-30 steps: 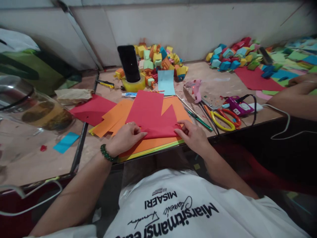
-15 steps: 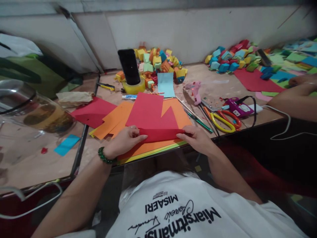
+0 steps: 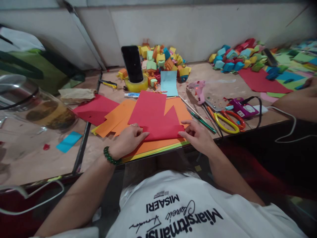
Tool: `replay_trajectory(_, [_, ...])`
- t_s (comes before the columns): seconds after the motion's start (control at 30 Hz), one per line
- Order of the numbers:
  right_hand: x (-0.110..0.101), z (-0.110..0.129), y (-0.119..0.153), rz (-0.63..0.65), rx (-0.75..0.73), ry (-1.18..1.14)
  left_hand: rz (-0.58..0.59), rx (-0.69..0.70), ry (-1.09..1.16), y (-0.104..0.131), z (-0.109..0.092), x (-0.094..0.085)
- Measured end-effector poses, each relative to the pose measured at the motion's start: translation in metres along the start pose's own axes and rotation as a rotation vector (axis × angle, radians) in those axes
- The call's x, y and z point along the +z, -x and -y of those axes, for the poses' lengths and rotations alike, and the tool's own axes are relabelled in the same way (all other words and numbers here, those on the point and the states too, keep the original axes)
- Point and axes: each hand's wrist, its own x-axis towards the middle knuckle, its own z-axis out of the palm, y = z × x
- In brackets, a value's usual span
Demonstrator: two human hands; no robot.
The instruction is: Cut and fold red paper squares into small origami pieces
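A sheet of red paper (image 3: 151, 107) lies in front of me over orange sheets (image 3: 160, 144); its near edge is folded over in a wide strip. My left hand (image 3: 130, 140) holds the left end of that fold, thumb along the edge and fingers bent. At the right end, my right hand (image 3: 199, 136) touches the fold with its thumb, while the index finger is lifted apart from it. A notch is cut in the sheet's far right part. Green and yellow sheets show under the orange ones at the table edge.
Scissors (image 3: 226, 122), a pink glue gun (image 3: 198, 90) and a purple power adapter (image 3: 241, 107) lie right. A phone (image 3: 132, 64) stands on a tape roll (image 3: 136, 85) before piled paper shapes (image 3: 158, 59). A jar (image 3: 37, 105) stands left. Another person's arm (image 3: 294, 101) reaches in from the right.
The folded strip has come down flatter onto the red sheet. My right index finger has lifted away from the thumb, loosening the pinch. My left hand stays at its end.
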Motion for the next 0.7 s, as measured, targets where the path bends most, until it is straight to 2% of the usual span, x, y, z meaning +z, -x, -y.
replay_trajectory(0.1, [0.0,0.0,-0.001,-0.022,0.02,0.029,-0.037,-0.008,0.034,0.0,0.002,0.001])
replay_trajectory(0.23, [0.001,0.002,-0.003,-0.023,0.053,0.055,-0.028,-0.011,0.067,0.0,0.003,0.001])
replay_trajectory(0.7, [0.0,0.011,-0.002,-0.029,0.039,0.09,-0.027,-0.009,-0.035,0.003,-0.008,-0.003])
